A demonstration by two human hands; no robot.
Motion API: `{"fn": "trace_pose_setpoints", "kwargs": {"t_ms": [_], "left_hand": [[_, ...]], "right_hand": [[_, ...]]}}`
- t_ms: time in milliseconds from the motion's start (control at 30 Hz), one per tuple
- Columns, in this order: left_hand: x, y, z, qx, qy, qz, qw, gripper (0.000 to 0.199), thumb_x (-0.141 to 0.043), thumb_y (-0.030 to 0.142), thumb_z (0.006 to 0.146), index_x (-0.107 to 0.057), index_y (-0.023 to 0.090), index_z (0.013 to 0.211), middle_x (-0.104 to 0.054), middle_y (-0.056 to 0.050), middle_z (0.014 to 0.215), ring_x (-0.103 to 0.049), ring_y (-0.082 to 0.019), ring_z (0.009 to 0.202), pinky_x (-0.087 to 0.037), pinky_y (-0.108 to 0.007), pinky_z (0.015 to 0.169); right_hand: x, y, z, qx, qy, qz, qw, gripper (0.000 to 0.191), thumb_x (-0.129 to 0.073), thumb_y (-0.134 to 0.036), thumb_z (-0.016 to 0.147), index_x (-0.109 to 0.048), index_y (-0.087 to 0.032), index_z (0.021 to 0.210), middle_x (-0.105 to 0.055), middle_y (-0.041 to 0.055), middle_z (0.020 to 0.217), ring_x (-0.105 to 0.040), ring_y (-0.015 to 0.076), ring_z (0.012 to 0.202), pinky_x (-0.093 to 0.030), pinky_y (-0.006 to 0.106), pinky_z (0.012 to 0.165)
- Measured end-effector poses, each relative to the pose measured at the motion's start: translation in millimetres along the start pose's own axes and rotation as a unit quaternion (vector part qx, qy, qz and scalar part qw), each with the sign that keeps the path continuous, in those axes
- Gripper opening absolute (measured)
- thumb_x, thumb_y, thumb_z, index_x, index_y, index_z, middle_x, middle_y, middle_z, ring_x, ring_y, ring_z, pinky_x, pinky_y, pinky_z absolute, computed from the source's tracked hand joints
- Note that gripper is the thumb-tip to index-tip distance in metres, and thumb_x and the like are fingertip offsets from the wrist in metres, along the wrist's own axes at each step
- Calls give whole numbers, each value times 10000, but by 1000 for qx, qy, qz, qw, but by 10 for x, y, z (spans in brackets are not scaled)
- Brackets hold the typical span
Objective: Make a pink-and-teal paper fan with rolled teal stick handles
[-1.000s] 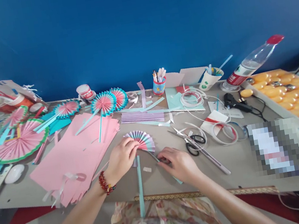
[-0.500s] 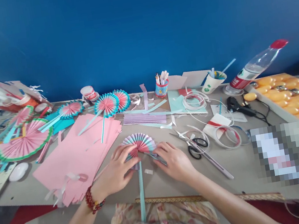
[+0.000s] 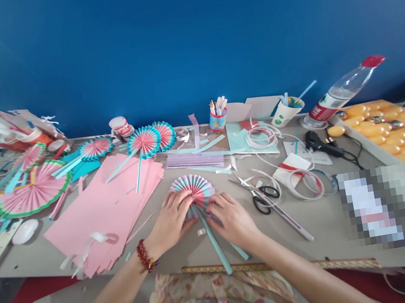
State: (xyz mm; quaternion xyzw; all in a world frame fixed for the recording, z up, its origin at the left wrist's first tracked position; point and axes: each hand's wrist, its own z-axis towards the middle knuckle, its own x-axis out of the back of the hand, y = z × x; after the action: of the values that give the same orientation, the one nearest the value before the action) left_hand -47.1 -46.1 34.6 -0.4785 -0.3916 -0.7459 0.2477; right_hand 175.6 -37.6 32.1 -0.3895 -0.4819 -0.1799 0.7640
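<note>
Between my hands at the table's front lies a pleated paper fan point(image 3: 194, 188), pink at its centre with blue and lilac toward the rim. Two light-blue strips hang from it; the longer strip point(image 3: 216, 246) slants down toward the table's edge. My left hand point(image 3: 172, 217), with a beaded bracelet at the wrist, is closed on the fan's left side, fingers over the pleats. My right hand point(image 3: 229, 218) pinches the lower right edge of the fan, its fingertips partly hidden. A small white scrap point(image 3: 201, 232) lies below the fan.
Pink paper sheets point(image 3: 97, 218) lie to the left, with finished fans point(image 3: 142, 143) behind them. Scissors point(image 3: 260, 196), a pen point(image 3: 292, 224) and rolls of tape point(image 3: 304, 183) are on the right. Farther right stand a bottle point(image 3: 340, 95) and a tray of orange-yellow items point(image 3: 398, 139).
The fan has turned and shifted slightly right, and it looks more fully spread. Its long strip now slants to the right, and a second strip shows. My left hand has moved right.
</note>
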Motion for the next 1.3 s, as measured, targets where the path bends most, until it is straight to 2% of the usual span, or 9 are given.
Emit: {"fn": "trace_pose_setpoints", "kwargs": {"t_ms": [167, 333, 567, 767, 900, 1000, 1100, 1200, 1300], "left_hand": [[-54, -25, -5, 3, 26, -10, 1000, 619, -548, 289, 935, -275, 217, 1486, -511, -143, 1403, -461, -306, 1323, -358, -552, 1112], [-121, -67, -29, 28, 50, 3, 998, 806, -573, 377, 924, -95, 210, 1551, -468, -175, 1444, -447, -341, 1339, -385, -540, 1082], [-164, -90, -32, 45, 54, 33, 997, 850, -578, 449, 912, -84, 179, 1549, -449, -196, 1451, -439, -356, 1340, -341, -544, 1101], [-169, -95, -39, 64, 64, 42, 995, 901, -596, 509, 892, -74, 176, 1547, -427, -195, 1472, -389, -347, 1381, -264, -557, 1145], [-90, -84, -30, 70, 62, 16, 996, 924, -605, 554, 874, -77, 198, 1545, -417, -191, 1482, -386, -358, 1384, -250, -581, 1150], [11, -93, -23, 87, 81, -23, 993, 817, -580, 504, 907, -134, 220, 1529, -403, -176, 1492, -379, -344, 1389, -288, -557, 1145], [84, -135, -34, 102, 130, -53, 985, 545, -512, 349, 966, -300, 229, 1454, -466, -142, 1426, -426, -286, 1353, -352, -491, 1124], [95, -191, -62, 124, 154, -66, 978, 245, -480, 273, 975, -526, 233, 1213, -532, -104, 1315, -496, -253, 1271, -412, -448, 1079], [67, -236, -89, 143, 152, -74, 975, 121, -486, 252, 966, -584, 223, 1032, -553, -90, 1227, -535, -243, 1199, -456, -422, 1023]], "right_hand": [[-8, -8, -14, 5, 0, 0, 1000, 83, -599, -167, 879, -623, -195, 953, -598, 88, 1032, -515, 261, 991, -473, 421, 885], [-2, -14, -18, 5, -2, 6, 1000, 73, -594, -212, 903, -628, -197, 965, -606, 90, 1042, -516, 262, 990, -478, 425, 878], [6, -5, -39, 2, -8, 8, 1000, 219, -690, -376, 862, -637, -207, 990, -610, 97, 1090, -520, 278, 1017, -478, 435, 874], [-12, -25, -38, -5, -9, 0, 1000, 152, -691, -280, 847, -638, -214, 973, -616, 87, 1070, -519, 271, 1025, -469, 419, 879], [-20, -28, -37, -11, -10, -4, 1000, 131, -684, -245, 841, -640, -210, 959, -617, 87, 1058, -520, 271, 1024, -466, 410, 878], [-23, -20, -43, -13, -12, -6, 1000, 149, -685, -257, 843, -639, -206, 974, -615, 87, 1072, -519, 272, 1027, -467, 412, 875], [-22, -14, -47, -10, -8, -6, 1000, 138, -671, -264, 857, -640, -206, 978, -616, 85, 1061, -522, 268, 1013, -469, 416, 871], [-16, -14, -46, -7, 2, -3, 1000, 123, -665, -260, 862, -642, -210, 972, -617, 82, 1039, -530, 260, 997, -473, 417, 867], [-6, -9, -43, -4, 5, 1, 1000, 122, -668, -279, 867, -643, -215, 967, -615, 81, 1026, -535, 258, 989, -474, 416, 864]]}}
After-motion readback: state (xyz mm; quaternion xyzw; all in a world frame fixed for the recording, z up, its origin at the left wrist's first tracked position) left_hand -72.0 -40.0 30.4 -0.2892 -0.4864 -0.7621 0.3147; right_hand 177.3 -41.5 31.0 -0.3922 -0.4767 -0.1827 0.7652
